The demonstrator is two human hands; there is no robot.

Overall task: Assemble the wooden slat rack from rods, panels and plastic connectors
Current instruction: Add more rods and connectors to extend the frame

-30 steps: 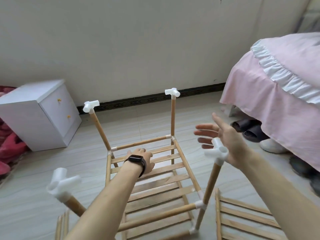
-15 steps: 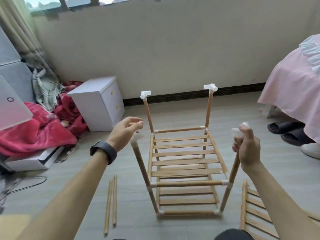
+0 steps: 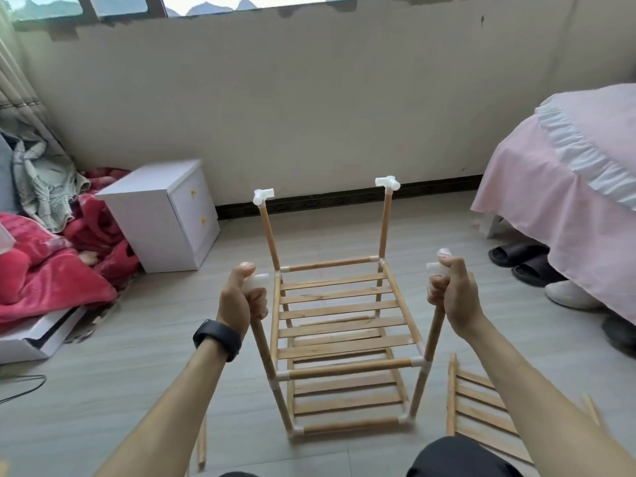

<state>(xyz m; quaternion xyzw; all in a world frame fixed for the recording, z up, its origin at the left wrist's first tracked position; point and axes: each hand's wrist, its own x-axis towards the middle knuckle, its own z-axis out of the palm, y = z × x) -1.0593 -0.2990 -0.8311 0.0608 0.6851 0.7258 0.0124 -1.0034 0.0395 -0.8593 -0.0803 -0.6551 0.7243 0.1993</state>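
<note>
On the floor closest in, loose rods (image 3: 202, 445) lie to the left and a spare slat panel (image 3: 478, 407) lies to the right, both untouched. Between them stands the rack (image 3: 344, 311), with two slatted shelves fitted and four posts rising above the upper one.

The change is in the grip. A second ago the left hand (image 3: 241, 297) lay on the shelf and the right hand (image 3: 454, 294) hung spread beside its post. Half a second ago only the right had closed. Now both are clenched round the tops of the near posts, the left one (image 3: 265, 352) and the right one (image 3: 432, 333), each thumb resting on that post's white connector (image 3: 256, 281). The frame is thus held at two corners, probably to press those connectors home or to shift the rack.

Farther off, the two back connectors (image 3: 263, 195) stand with empty sockets, so the top tier is not yet built. Beyond are a white cabinet (image 3: 161, 215) and a pink bed (image 3: 568, 173).
</note>
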